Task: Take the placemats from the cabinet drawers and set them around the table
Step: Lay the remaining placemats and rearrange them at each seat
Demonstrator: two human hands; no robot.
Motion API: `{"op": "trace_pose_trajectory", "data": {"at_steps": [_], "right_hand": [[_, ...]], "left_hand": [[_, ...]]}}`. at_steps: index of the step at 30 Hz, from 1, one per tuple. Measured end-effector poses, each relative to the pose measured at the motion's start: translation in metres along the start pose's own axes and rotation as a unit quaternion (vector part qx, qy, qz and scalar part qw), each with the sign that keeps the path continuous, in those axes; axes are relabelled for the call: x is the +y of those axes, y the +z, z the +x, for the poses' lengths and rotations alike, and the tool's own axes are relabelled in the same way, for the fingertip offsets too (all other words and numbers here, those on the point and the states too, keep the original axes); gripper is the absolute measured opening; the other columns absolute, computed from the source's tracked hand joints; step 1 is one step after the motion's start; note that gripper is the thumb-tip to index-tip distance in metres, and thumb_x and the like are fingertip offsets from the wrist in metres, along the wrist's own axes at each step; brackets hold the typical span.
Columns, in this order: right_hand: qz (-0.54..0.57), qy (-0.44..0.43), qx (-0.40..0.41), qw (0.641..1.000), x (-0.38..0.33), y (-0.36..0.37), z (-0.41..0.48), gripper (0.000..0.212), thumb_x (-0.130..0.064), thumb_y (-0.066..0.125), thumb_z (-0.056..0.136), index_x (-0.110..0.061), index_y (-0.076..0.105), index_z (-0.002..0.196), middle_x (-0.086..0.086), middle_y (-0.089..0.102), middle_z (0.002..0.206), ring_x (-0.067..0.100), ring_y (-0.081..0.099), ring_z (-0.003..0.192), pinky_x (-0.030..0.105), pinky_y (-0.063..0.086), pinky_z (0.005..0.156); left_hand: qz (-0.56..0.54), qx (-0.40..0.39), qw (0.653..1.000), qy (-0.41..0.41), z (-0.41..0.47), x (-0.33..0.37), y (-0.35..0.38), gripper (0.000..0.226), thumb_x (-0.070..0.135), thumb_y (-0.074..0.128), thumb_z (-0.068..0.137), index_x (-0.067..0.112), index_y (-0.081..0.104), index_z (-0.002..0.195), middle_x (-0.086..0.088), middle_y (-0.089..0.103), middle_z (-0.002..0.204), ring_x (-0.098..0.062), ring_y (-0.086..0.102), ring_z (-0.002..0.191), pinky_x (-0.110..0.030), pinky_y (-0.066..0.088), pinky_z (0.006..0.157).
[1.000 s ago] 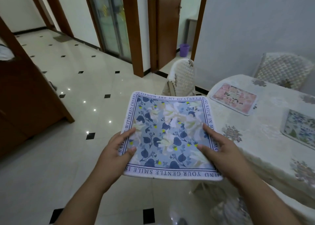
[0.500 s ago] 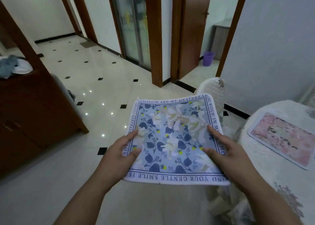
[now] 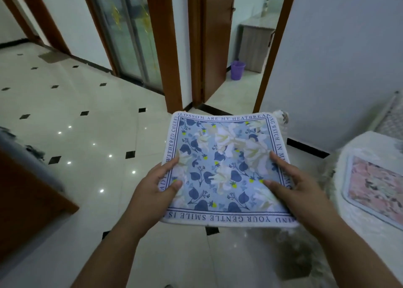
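Above the tiled floor [image 3: 87,135], blue floral placemat [image 3: 224,167] held flat. Left hand [image 3: 152,191] and right hand [image 3: 298,189] each pinch a side edge, thumbs on top. Pink placemat [image 3: 375,189] lies on table [image 3: 327,211] at right.

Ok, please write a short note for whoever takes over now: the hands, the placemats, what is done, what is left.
Left hand: grips the left edge of the blue floral placemat, thumb on top.
Right hand: grips its right edge the same way.
The mat is held flat in the air, not yet over the table, which is to the right.
Done: one pink placemat lies on the table.
Left: lay the blue one at a free place; most of the table is out of view, so check there.
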State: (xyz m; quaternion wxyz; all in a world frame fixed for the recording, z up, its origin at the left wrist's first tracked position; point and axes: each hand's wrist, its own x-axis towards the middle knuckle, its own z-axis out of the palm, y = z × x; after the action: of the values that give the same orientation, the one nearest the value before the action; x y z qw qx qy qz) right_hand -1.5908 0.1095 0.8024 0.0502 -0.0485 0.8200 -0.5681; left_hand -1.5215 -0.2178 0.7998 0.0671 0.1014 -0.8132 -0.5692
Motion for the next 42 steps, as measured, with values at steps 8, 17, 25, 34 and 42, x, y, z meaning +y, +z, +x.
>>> {"op": "trace_pose_trajectory", "data": {"at_steps": [8,17,25,34,42], "right_hand": [[0.059,0.056,0.135,0.988,0.000,0.042,0.084,0.065,-0.024,0.080,0.084,-0.056,0.054,0.135,-0.040,0.061,0.116,0.001,0.069,0.104,0.026,0.059,0.085],[0.125,0.112,0.277,0.946,0.033,0.027,0.215,0.065,-0.013,0.076,0.087,-0.041,0.055,0.141,-0.047,0.061,0.103,0.000,0.071,0.095,0.017,0.058,0.071],[0.141,0.140,0.360,0.912,0.023,-0.007,0.344,0.064,-0.009,0.075,0.087,-0.039,0.057,0.141,-0.043,0.061,0.105,-0.007,0.068,0.093,0.014,0.056,0.070],[0.117,0.144,0.484,0.855,0.022,-0.014,0.447,0.063,-0.014,0.075,0.088,-0.043,0.055,0.140,-0.035,0.052,0.124,-0.015,0.062,0.101,0.015,0.057,0.077],[0.119,0.163,0.642,0.740,0.008,0.035,0.508,0.062,-0.021,0.079,0.084,-0.056,0.058,0.131,-0.039,0.060,0.121,-0.005,0.064,0.109,0.028,0.060,0.083]], "left_hand": [[0.006,-0.145,0.989,0.029,0.184,0.005,-0.018,0.050,0.020,0.069,0.094,0.049,0.059,0.134,0.010,0.058,0.140,-0.014,0.069,0.110,-0.039,0.062,0.085],[0.046,-0.272,0.957,0.089,0.395,0.018,0.075,0.050,0.023,0.068,0.095,0.050,0.057,0.136,0.017,0.056,0.136,-0.015,0.066,0.115,-0.042,0.061,0.088],[0.029,-0.348,0.931,0.103,0.563,0.051,0.146,0.051,0.020,0.070,0.094,0.049,0.059,0.134,0.020,0.055,0.137,-0.015,0.062,0.121,-0.046,0.055,0.097],[-0.020,-0.468,0.871,0.148,0.722,0.077,0.239,0.051,0.016,0.071,0.093,0.050,0.063,0.130,0.014,0.061,0.135,-0.008,0.064,0.118,-0.038,0.058,0.093],[0.008,-0.620,0.752,0.223,0.826,0.113,0.313,0.050,0.023,0.073,0.092,0.051,0.061,0.132,0.025,0.060,0.132,0.002,0.061,0.118,-0.040,0.053,0.102]]}}
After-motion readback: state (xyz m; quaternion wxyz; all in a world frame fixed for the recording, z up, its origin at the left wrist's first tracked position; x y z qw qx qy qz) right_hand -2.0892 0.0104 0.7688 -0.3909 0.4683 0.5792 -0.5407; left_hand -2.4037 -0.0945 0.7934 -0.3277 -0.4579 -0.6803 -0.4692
